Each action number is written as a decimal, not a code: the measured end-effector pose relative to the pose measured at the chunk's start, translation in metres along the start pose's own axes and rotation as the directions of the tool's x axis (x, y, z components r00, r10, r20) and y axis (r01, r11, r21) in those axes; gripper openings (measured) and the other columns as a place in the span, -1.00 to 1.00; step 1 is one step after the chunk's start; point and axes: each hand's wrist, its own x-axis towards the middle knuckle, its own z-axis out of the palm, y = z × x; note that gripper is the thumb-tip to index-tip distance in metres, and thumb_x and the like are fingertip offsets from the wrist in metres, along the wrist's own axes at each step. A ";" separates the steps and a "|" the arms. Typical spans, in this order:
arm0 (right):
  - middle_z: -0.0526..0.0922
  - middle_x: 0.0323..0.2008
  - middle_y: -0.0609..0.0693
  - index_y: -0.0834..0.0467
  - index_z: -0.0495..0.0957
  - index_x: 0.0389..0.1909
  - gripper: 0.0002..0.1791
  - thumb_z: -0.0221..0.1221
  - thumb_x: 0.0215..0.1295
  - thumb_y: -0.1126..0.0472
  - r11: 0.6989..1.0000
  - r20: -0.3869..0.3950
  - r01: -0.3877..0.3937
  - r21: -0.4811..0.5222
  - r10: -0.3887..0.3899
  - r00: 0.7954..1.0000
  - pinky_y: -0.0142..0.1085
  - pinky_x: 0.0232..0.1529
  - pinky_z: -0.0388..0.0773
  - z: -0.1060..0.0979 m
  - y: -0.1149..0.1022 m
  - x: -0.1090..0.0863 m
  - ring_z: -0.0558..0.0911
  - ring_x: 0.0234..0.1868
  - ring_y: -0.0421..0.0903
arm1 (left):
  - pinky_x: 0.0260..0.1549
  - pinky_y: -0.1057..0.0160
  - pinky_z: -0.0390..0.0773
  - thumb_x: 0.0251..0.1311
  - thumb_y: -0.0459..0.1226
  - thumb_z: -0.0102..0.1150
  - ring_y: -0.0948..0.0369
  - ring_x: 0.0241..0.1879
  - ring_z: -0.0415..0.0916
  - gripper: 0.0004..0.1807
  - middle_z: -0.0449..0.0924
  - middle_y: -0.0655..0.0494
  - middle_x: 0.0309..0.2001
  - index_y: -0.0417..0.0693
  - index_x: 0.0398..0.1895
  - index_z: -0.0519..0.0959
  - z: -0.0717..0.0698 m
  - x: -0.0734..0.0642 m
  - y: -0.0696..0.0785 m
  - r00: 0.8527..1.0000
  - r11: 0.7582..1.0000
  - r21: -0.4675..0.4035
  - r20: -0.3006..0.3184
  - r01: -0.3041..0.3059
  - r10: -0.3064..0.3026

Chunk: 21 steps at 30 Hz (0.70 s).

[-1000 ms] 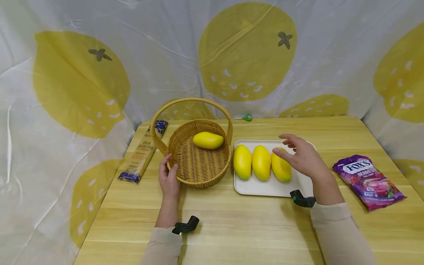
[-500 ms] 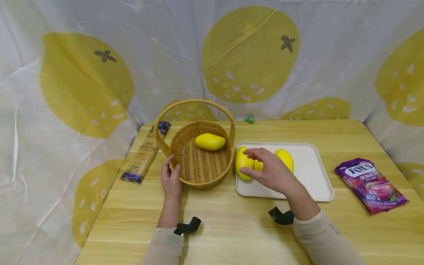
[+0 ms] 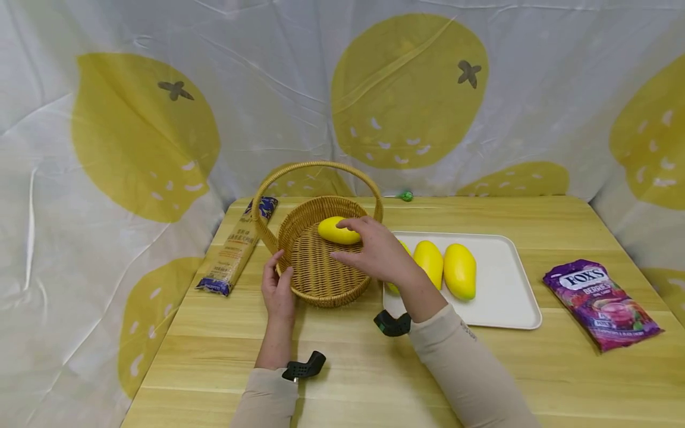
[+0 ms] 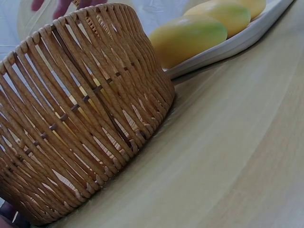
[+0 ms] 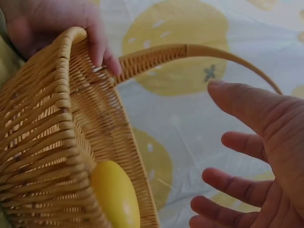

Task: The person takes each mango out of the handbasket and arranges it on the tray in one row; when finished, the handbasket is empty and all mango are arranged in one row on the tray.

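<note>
A round wicker basket [image 3: 313, 270] with a tall arched handle stands left of the middle of the table. One yellow mango [image 3: 333, 230] lies inside it, at the back. My left hand [image 3: 277, 294] grips the basket's left rim, fingers hooked over the edge in the right wrist view. Over the basket's right side hovers my right hand [image 3: 377, 252], thumb and fingers spread, holding nothing; it overlaps part of the mango in the head view. Three more mangoes [image 3: 460, 271] lie side by side on a white tray [image 3: 505, 288], the leftmost largely hidden behind my right hand.
A pack of spaghetti [image 3: 234, 252] lies left of the basket. At the far right is a purple bag of Fox's candy [image 3: 602, 306]. A small green-headed item [image 3: 407, 196] sits at the table's back edge, before a lemon-print curtain [image 3: 267, 119].
My right hand has swept left from above the tray's mangoes to over the basket, its fingers still spread. My left hand keeps its hold on the rim. The head view has shifted slightly.
</note>
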 end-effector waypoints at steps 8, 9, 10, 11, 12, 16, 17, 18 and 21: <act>0.27 0.50 0.10 -0.20 0.33 0.49 -0.14 0.45 0.17 -0.12 0.982 0.167 0.075 -0.175 -0.045 0.985 0.11 0.39 0.41 0.006 -0.011 0.062 0.29 0.49 0.19 | 0.11 0.36 0.55 0.39 -0.46 -0.06 -0.03 0.36 0.32 -0.55 0.29 -0.10 0.45 -0.19 0.33 0.42 -0.001 0.001 0.000 1.000 1.000 -0.002 0.009 0.009 -0.009; 0.24 0.51 0.10 -0.20 0.32 0.50 -0.13 0.46 0.17 -0.10 0.978 0.192 0.084 -0.189 -0.047 0.980 0.11 0.40 0.39 0.006 -0.011 0.068 0.27 0.50 0.19 | 0.12 0.35 0.55 0.39 -0.45 -0.06 -0.02 0.36 0.32 -0.54 0.30 -0.09 0.45 -0.19 0.34 0.42 -0.001 0.001 0.000 1.000 1.000 -0.001 0.009 0.010 -0.010; 0.22 0.52 0.11 -0.21 0.32 0.50 -0.13 0.46 0.17 -0.09 0.974 0.218 0.095 -0.207 -0.048 0.975 0.10 0.42 0.38 0.006 -0.010 0.075 0.24 0.51 0.20 | 0.13 0.34 0.55 0.38 -0.45 -0.06 -0.01 0.36 0.32 -0.53 0.30 -0.07 0.45 -0.21 0.35 0.41 -0.001 0.000 0.000 1.000 1.000 -0.002 0.008 0.010 -0.010; 0.19 0.54 0.10 -0.22 0.31 0.51 -0.13 0.46 0.18 -0.07 0.970 0.246 0.102 -0.220 -0.046 0.968 0.10 0.43 0.36 0.006 -0.009 0.081 0.21 0.52 0.20 | 0.14 0.34 0.55 0.38 -0.45 -0.06 -0.01 0.36 0.32 -0.53 0.31 -0.05 0.45 -0.22 0.35 0.40 -0.001 0.000 0.000 1.000 1.000 -0.001 0.008 0.009 -0.009; 0.16 0.55 0.09 -0.23 0.30 0.51 -0.13 0.45 0.19 -0.06 0.967 0.272 0.106 -0.230 -0.040 0.961 0.09 0.44 0.35 0.006 -0.008 0.086 0.18 0.54 0.19 | 0.14 0.33 0.54 0.38 -0.45 -0.06 -0.01 0.37 0.31 -0.53 0.30 -0.03 0.45 -0.24 0.35 0.39 -0.001 0.000 0.001 1.000 1.000 -0.006 0.009 0.009 -0.009; 0.08 0.58 0.07 -0.24 0.30 0.51 -0.16 0.43 0.22 0.01 0.962 0.371 0.118 -0.246 -0.020 0.929 0.10 0.46 0.31 0.004 -0.001 0.100 0.09 0.57 0.17 | 0.15 0.43 0.48 0.37 -0.45 -0.05 0.00 0.44 0.25 -0.52 0.28 -0.03 0.48 -0.27 0.35 0.39 -0.001 -0.001 0.001 1.000 1.000 -0.003 0.007 0.005 -0.005; 0.06 0.59 0.06 -0.24 0.31 0.51 -0.17 0.43 0.23 0.04 0.962 0.390 0.117 -0.247 -0.012 0.921 0.11 0.46 0.30 0.003 0.000 0.101 0.08 0.58 0.18 | 0.14 0.45 0.46 0.37 -0.45 -0.04 0.01 0.46 0.23 -0.52 0.27 -0.02 0.49 -0.28 0.35 0.38 -0.001 -0.001 0.001 1.000 1.000 0.000 0.007 0.006 -0.006; 0.06 0.59 0.05 -0.25 0.31 0.50 -0.17 0.42 0.23 0.05 0.962 0.406 0.116 -0.248 -0.005 0.914 0.12 0.46 0.30 0.003 0.001 0.103 0.07 0.58 0.18 | 0.15 0.47 0.44 0.37 -0.45 -0.05 0.01 0.48 0.20 -0.52 0.25 -0.03 0.50 -0.28 0.35 0.37 -0.001 -0.002 0.002 1.000 1.000 0.004 0.010 0.008 -0.008; 0.06 0.59 0.05 -0.25 0.33 0.50 -0.18 0.42 0.23 0.11 0.960 0.444 0.116 -0.253 0.009 0.896 0.11 0.47 0.28 0.003 0.003 0.108 0.08 0.58 0.17 | 0.16 0.49 0.40 0.38 -0.43 -0.04 0.04 0.52 0.15 -0.52 0.23 -0.01 0.52 -0.28 0.36 0.36 -0.002 -0.001 0.001 1.000 1.000 0.016 0.011 0.011 -0.011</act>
